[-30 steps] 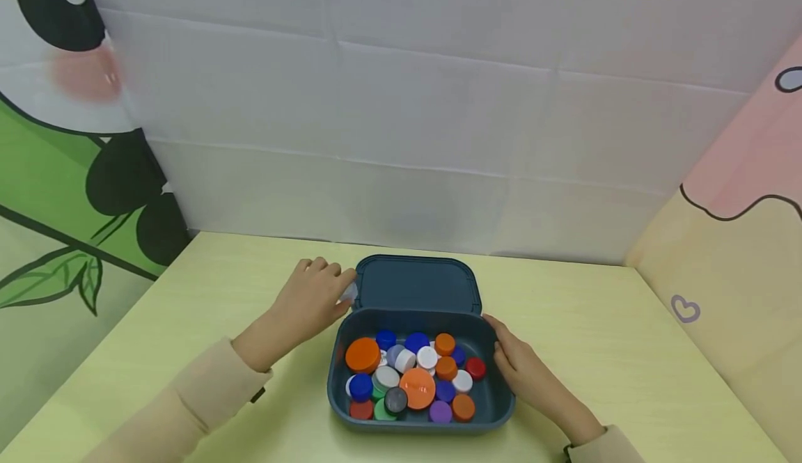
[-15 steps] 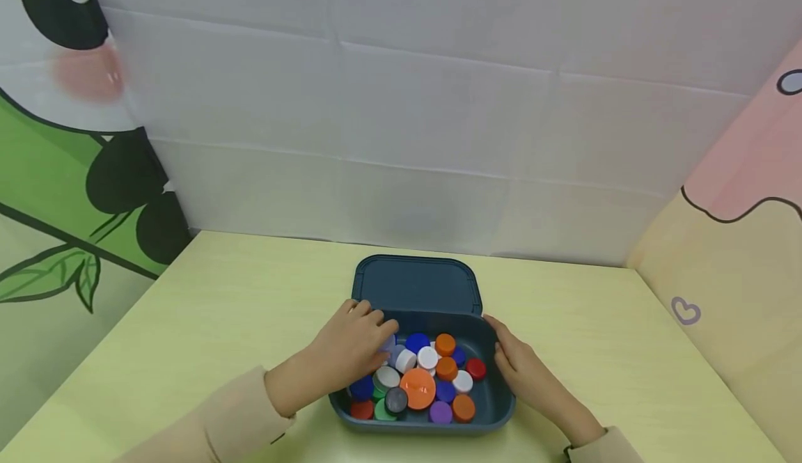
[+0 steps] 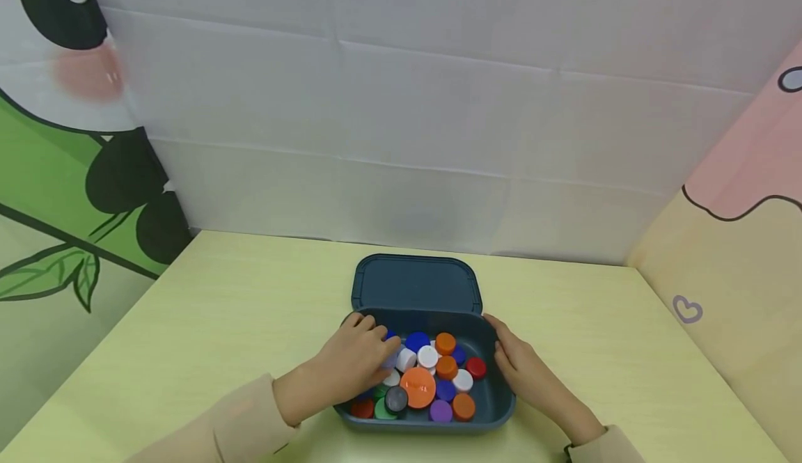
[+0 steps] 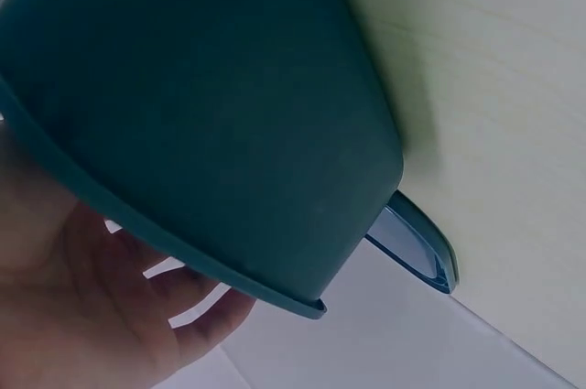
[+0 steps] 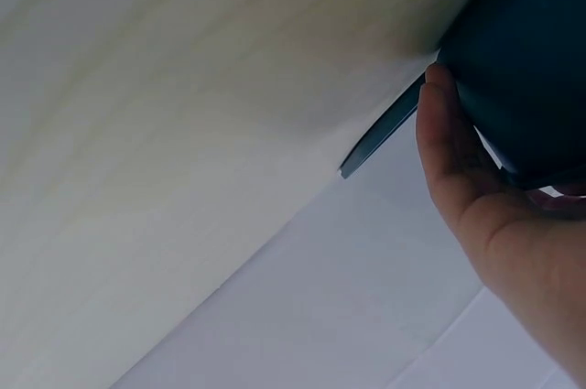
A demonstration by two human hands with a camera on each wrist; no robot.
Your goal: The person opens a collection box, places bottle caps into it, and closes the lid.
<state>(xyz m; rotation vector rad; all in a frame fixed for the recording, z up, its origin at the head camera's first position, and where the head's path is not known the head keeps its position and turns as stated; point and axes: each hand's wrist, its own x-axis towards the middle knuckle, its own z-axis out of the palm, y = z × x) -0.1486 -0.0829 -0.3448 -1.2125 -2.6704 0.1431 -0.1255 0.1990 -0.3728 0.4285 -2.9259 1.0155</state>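
Observation:
A dark blue lunch box [image 3: 426, 428] holds many plastic bottle caps in orange, blue, white, red, green, purple and grey. My left hand [image 3: 351, 358] reaches over its left wall, fingers down among the caps, pinching a pale translucent cap [image 3: 390, 360]. In the left wrist view, the left hand [image 4: 110, 307] hangs over the rim, fingertips hidden. My right hand [image 3: 523, 365] grips the right wall with the thumb over the rim. The right wrist view shows the right hand [image 5: 485, 197] against the outer wall. The left hand covers some caps, including a large orange one.
The lid [image 3: 416, 283] lies folded back behind the box. Both rest on a pale yellow table [image 3: 250, 275]. A white sheet [image 3: 376, 101] hangs behind, with printed cartoon panels at both sides.
My left hand has moved from beside the lid rightward and down into the box, carrying the pale cap. My right hand stays on the right wall.

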